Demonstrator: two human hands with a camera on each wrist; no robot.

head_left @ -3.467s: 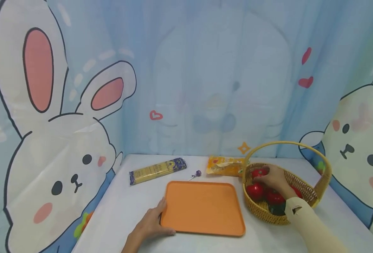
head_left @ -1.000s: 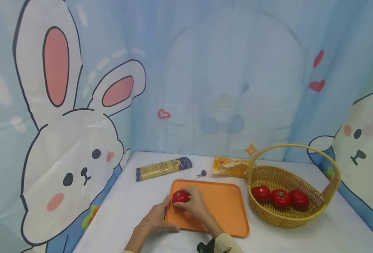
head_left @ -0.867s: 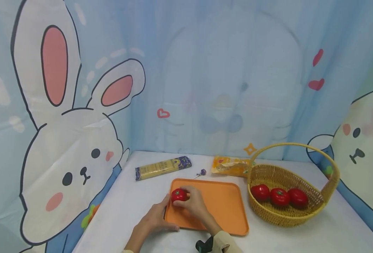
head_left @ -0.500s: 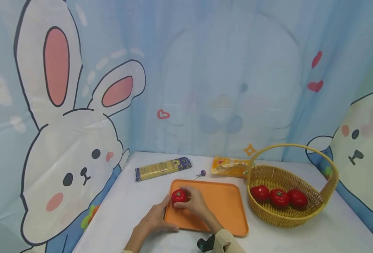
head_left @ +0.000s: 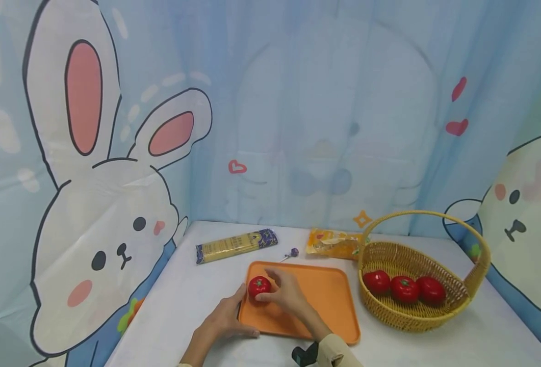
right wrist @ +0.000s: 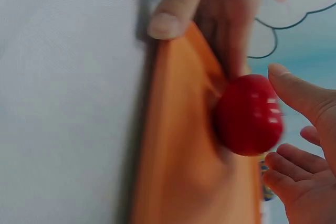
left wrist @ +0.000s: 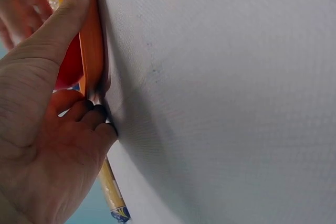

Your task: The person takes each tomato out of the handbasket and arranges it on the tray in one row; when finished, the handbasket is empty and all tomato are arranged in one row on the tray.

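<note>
Red tomato (head_left: 259, 288) is resting on the orange tray (head_left: 323, 293) between nine and ten o'clock in the head view, the right hand (head_left: 288, 295) is hovering at its three o'clock, the left hand (head_left: 223, 318) is gripping the tray's corner at eight o'clock, and the wicker basket (head_left: 401, 319) is standing on the worktop (head_left: 192, 290) at three o'clock, holding three more tomatoes (head_left: 405, 289). In the left wrist view, the left thumb is lying over the tray's rim, partly hiding the tomato. In the right wrist view, the right hand's fingers are standing wide apart just beside the tomato, at its four o'clock.
</note>
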